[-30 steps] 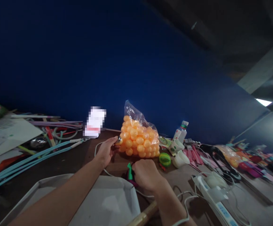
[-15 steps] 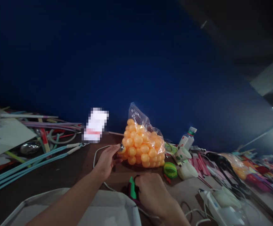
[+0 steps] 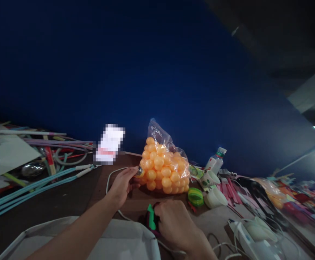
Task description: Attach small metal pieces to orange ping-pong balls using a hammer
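My left hand (image 3: 123,184) is closed in a pinch on a small round silver-and-yellow piece (image 3: 140,171), at the left side of a clear plastic bag of orange balls (image 3: 164,166). Whether that piece touches the bag I cannot tell. Below the bag, my right hand (image 3: 173,220) is closed in a fist around a green and dark object (image 3: 151,218), most of it hidden by the fingers. A yellow-green striped ball-shaped thing (image 3: 195,197) lies just right of the bag.
A white box (image 3: 130,231) stands at the front edge. Light-blue cords (image 3: 46,180) and sticks fill the left, near a blurred-out bright panel (image 3: 110,144). To the right are a bottle (image 3: 215,161), cups (image 3: 215,196) and white cables (image 3: 233,245). A dark blue wall (image 3: 157,72) rises behind.
The view has shifted very slightly. Both hands keep their grips and stay in nearly the same places, and the bag has not visibly moved.
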`<state>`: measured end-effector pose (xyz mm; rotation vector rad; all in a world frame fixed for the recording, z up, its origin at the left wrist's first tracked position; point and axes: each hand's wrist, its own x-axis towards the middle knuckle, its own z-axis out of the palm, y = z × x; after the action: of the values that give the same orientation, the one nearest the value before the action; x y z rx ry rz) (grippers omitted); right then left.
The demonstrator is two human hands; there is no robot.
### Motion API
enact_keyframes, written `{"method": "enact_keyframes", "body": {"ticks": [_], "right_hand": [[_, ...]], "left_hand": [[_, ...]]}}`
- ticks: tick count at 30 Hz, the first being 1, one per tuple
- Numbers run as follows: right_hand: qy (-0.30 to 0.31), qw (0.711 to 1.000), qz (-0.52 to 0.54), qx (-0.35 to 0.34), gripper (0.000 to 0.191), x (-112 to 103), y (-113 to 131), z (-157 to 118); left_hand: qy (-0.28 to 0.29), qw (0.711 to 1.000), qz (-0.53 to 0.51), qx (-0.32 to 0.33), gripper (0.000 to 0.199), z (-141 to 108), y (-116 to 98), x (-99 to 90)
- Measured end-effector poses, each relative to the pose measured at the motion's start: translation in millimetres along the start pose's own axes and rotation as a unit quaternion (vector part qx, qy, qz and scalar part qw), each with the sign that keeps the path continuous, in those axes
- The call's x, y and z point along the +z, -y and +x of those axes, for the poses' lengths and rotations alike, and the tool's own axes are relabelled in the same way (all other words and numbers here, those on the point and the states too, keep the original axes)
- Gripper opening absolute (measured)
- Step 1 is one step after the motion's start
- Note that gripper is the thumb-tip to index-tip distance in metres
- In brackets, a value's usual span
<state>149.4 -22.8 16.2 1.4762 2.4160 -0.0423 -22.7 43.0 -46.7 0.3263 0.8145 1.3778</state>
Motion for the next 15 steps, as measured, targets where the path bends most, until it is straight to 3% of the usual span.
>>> {"method": "enact_keyframes", "body": {"ticks": [9, 15], "right_hand": [[-0.003, 1.000, 0.008, 0.003, 0.022, -13, 2, -7], [-0.040, 0.999, 0.027, -0.011, 0.018, -14, 1, -10]], "left_hand": [[-0.011, 1.000, 0.005, -0.001, 0.005, -1, -2, 2.0], [-0.009, 1.000, 0.013, 0.009, 0.005, -3, -2, 2.0]]}}
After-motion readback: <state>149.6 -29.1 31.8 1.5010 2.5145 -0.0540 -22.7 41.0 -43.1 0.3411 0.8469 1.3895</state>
